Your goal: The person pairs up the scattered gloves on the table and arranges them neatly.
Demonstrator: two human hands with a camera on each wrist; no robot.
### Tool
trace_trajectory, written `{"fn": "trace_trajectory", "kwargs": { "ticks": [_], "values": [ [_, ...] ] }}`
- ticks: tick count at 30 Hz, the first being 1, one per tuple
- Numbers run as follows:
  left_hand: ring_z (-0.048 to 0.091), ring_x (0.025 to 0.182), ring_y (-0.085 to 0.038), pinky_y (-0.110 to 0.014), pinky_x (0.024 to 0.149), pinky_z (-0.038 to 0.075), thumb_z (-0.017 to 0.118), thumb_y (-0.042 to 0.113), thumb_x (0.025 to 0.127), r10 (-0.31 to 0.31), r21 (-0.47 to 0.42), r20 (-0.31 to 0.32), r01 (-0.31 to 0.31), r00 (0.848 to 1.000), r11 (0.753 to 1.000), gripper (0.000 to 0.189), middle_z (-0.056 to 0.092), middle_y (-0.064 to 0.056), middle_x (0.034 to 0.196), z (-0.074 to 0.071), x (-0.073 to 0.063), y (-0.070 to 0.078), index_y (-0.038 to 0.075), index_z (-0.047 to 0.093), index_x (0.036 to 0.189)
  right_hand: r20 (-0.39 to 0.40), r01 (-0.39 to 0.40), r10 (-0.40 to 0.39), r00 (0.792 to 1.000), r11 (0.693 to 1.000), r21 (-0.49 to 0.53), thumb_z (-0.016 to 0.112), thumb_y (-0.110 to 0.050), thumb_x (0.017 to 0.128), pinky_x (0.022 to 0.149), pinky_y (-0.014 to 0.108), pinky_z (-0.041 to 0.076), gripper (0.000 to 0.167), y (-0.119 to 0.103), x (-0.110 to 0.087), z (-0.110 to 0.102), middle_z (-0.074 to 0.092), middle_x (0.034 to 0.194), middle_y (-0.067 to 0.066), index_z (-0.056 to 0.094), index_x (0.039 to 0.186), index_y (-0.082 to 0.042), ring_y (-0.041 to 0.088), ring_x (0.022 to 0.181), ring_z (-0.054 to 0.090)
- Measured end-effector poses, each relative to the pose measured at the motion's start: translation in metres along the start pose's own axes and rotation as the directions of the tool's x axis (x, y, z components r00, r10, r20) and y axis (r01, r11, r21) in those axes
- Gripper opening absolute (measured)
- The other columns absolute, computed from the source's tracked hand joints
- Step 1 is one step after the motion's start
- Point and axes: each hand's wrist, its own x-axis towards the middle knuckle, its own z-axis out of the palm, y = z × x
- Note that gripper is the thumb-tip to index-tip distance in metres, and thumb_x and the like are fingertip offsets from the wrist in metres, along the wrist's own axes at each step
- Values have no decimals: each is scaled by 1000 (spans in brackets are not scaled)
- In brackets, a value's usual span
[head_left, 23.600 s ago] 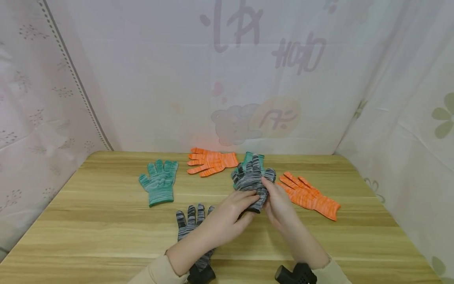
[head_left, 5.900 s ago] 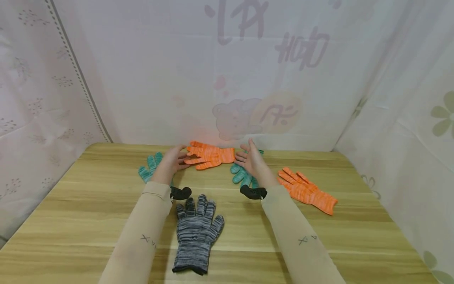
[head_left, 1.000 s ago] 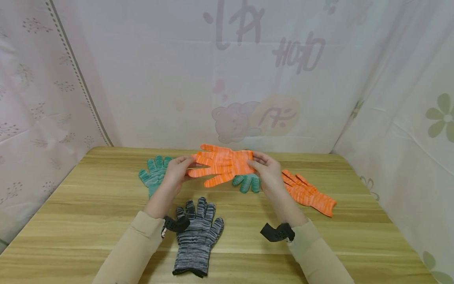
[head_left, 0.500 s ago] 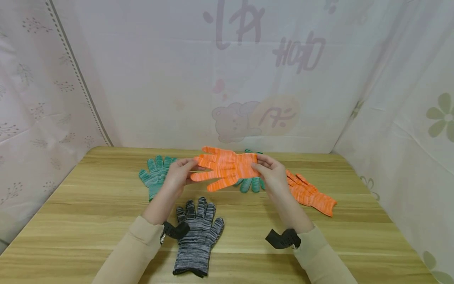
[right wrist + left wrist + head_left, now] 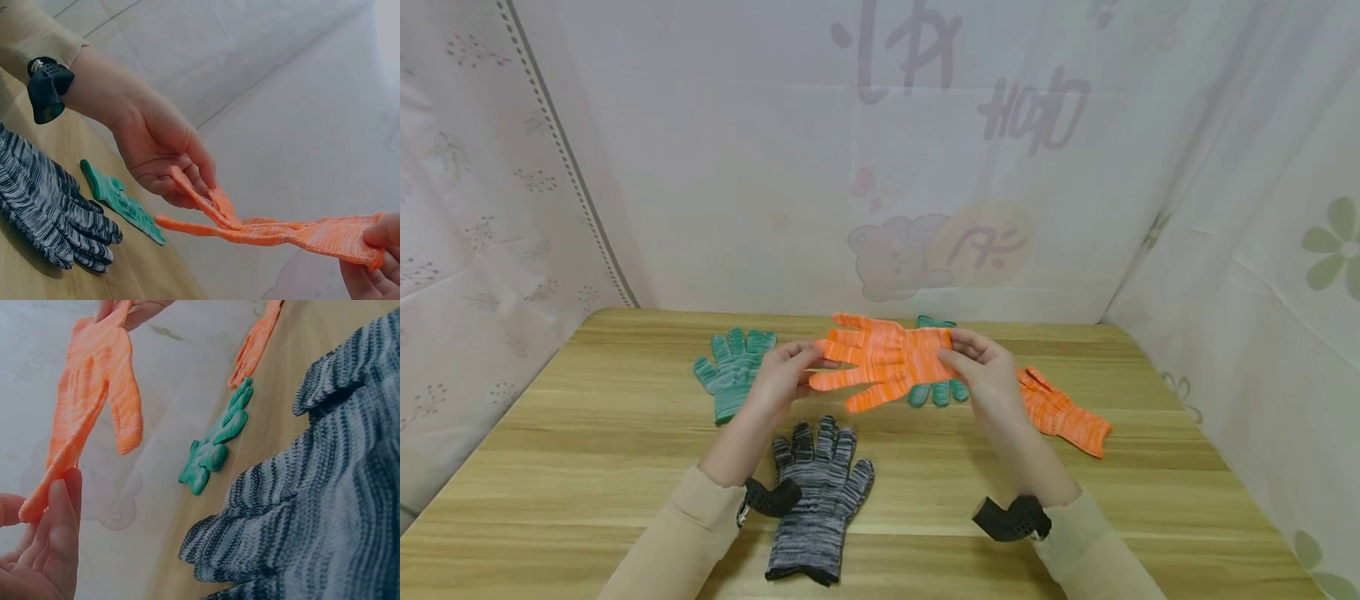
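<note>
An orange knit glove (image 5: pixel 887 358) is stretched sideways above the table between both hands, its fingers pointing left. My left hand (image 5: pixel 782 375) pinches the glove's fingertips; in the left wrist view thumb and fingers close on one orange fingertip. At the cuff, my right hand (image 5: pixel 988 375) grips the edge with the thumb in front. Beneath the held glove lies a green glove (image 5: pixel 938 393), partly covered by it in the head view. A black-and-grey glove (image 5: pixel 816 500) lies flat in front, nearer the body, fingers pointing away.
Another green glove (image 5: pixel 733 375) lies at the left, beside my left hand. A second orange glove (image 5: pixel 1063 417) rests at the right, its fingertips hidden behind my right hand. The wooden table (image 5: pixel 1150 517) ends at a pale patterned curtain (image 5: pixel 737 167).
Over the last second both hands have brought the orange glove slightly right and toward the body. Earlier it lay at the table's back, and a grey glove was in the hands before that.
</note>
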Motion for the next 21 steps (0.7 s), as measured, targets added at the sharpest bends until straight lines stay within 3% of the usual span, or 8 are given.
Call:
{"fn": "trace_trajectory", "kwargs": {
  "ticks": [8,16,21],
  "values": [
    [65,63,-19,-37,64,57,56,15,98,23,36,26,-24,999,999,34,67,-18,100,5,-4,-2,5,52,130,10,31,-31,999,999,-41,63,4,90,79,23,52,34,-3,-7,-4,58,98,3,56,123,8,14,90,57],
    [65,61,-20,-39,61,57,57,13,97,52,72,11,-52,999,996,32,66,-23,102,15,-8,0,8,53,128,36,84,-82,996,995,-59,64,4,89,79,25,53,30,-3,-14,-11,60,100,2,59,119,6,15,91,58],
    [65,66,-21,-47,70,56,55,15,97,63,136,44,-68,997,988,25,65,-21,105,20,-12,0,5,59,120,44,104,-101,994,990,-90,67,-1,88,81,26,52,31,-7,-19,-14,61,103,4,61,118,4,17,95,58]
  ]
}}
